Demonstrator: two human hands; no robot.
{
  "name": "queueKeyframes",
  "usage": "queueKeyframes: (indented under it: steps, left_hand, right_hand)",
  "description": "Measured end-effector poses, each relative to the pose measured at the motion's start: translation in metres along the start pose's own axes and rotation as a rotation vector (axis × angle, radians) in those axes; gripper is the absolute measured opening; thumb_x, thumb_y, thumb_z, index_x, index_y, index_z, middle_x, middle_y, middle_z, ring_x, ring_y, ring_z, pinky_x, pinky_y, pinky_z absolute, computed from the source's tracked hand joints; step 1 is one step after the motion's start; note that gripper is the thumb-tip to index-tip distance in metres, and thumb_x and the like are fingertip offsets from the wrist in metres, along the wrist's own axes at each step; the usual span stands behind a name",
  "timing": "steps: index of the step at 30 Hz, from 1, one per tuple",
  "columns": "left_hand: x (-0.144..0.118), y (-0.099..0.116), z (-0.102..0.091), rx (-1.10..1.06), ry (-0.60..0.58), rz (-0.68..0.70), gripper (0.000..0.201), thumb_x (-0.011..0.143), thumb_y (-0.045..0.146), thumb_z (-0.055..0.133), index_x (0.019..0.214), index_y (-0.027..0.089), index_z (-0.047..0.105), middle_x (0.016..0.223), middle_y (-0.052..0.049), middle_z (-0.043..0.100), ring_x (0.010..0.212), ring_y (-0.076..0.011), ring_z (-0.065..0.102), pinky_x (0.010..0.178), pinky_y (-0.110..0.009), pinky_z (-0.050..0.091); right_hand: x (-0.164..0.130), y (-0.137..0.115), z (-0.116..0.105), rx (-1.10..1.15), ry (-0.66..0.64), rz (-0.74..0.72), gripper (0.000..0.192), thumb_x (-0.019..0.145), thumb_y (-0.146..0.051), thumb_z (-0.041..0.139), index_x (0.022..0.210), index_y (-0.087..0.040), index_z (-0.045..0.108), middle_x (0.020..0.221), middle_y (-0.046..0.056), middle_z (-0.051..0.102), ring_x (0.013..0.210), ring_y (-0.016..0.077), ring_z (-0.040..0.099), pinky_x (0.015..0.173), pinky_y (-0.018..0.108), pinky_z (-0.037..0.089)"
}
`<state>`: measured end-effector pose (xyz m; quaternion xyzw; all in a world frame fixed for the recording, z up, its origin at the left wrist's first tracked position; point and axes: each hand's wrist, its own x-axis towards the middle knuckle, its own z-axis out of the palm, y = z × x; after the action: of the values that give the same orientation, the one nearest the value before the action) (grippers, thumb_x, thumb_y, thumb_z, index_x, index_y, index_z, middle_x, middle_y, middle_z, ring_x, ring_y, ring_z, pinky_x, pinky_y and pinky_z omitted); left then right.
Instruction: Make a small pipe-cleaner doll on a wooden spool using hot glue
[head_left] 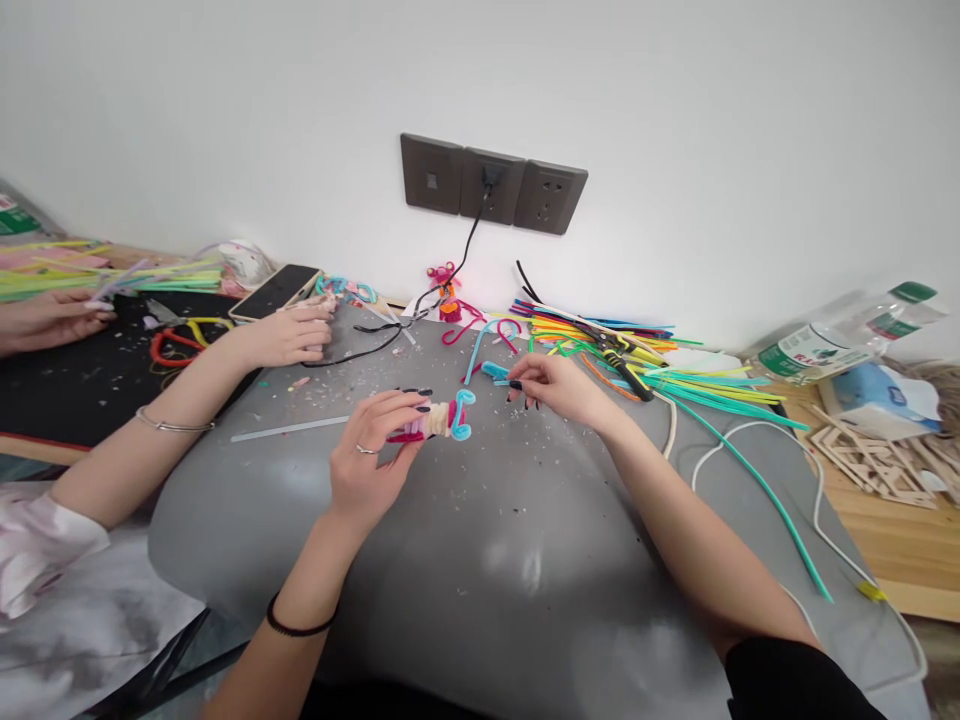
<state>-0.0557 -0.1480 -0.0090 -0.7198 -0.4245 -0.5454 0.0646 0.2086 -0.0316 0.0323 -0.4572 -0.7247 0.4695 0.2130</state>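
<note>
Left hand (375, 455) pinches the pipe-cleaner figure (435, 420) (pink, cream, blue loop) just above the grey mat (487, 560). Right hand (559, 388), just beside that loop, nips a blue pipe-cleaner piece (495, 372) in its fingertips.

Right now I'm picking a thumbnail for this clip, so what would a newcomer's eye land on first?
First the two hands at the middle of the grey mat: the left hand grips a small pipe-cleaner figure in pink, cream and blue, while the right hand pinches a short blue piece. Next comes the bright pile of pipe cleaners behind on the right, then another person's hand at the left.
</note>
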Motion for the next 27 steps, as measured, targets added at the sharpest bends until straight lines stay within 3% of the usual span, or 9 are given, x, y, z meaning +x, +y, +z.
queueKeyframes:
  steps: [5,7,11,16,21,27]
  left_hand:
    - [-0.002,0.002,0.001,-0.061,0.01,-0.036,0.03,0.09,0.008,0.073,0.113,0.025,0.063,0.113,-0.005,0.077,0.111,-0.0228,0.072,0.096,-0.044,0.06]
    - [-0.004,0.002,0.001,-0.116,0.019,-0.078,0.031,0.09,0.008,0.074,0.112,0.025,0.063,0.114,-0.006,0.077,0.112,-0.0231,0.072,0.096,-0.045,0.06]
    - [-0.006,0.004,0.002,-0.252,0.022,-0.19,0.031,0.089,0.009,0.074,0.113,0.025,0.063,0.116,-0.006,0.075,0.113,-0.0237,0.072,0.096,-0.046,0.061]
    - [-0.008,0.009,0.004,-0.392,0.014,-0.278,0.032,0.086,0.006,0.075,0.111,0.024,0.065,0.116,-0.007,0.075,0.114,-0.0219,0.071,0.092,-0.037,0.061]
    - [-0.007,0.013,0.005,-0.481,0.019,-0.342,0.034,0.085,0.005,0.076,0.111,0.024,0.067,0.117,-0.005,0.076,0.114,-0.0193,0.072,0.093,-0.031,0.06]
    - [-0.009,0.012,0.007,-0.537,0.073,-0.401,0.04,0.082,0.005,0.078,0.115,0.024,0.067,0.118,-0.005,0.077,0.112,-0.0191,0.074,0.093,-0.029,0.061]
  right_hand:
    - [-0.005,0.003,0.006,-0.441,0.079,-0.086,0.02,0.086,-0.006,0.057,0.092,-0.018,0.071,0.087,0.006,0.078,0.079,0.0188,0.07,0.07,0.029,0.05]
    - [-0.006,0.002,0.008,-0.511,0.114,-0.141,0.017,0.087,-0.007,0.061,0.094,-0.017,0.072,0.098,0.01,0.078,0.091,0.0229,0.071,0.081,0.034,0.052]
    - [-0.014,-0.013,0.014,-0.317,0.172,-0.317,0.012,0.091,-0.018,0.064,0.101,-0.019,0.071,0.107,0.009,0.077,0.103,0.0241,0.072,0.093,0.039,0.054]
    - [-0.03,-0.047,0.02,-0.072,0.071,-0.462,0.011,0.097,-0.027,0.066,0.104,-0.022,0.072,0.107,0.006,0.077,0.099,0.0191,0.072,0.09,0.033,0.057]
    - [-0.033,-0.055,0.022,-0.118,0.117,-0.589,0.015,0.101,-0.021,0.057,0.107,-0.021,0.071,0.105,0.006,0.077,0.098,0.0185,0.072,0.087,0.032,0.057]
    - [-0.023,-0.036,0.019,-0.331,0.307,-0.569,0.024,0.099,-0.015,0.05,0.114,-0.021,0.068,0.11,0.009,0.077,0.098,0.0216,0.073,0.089,0.036,0.058]
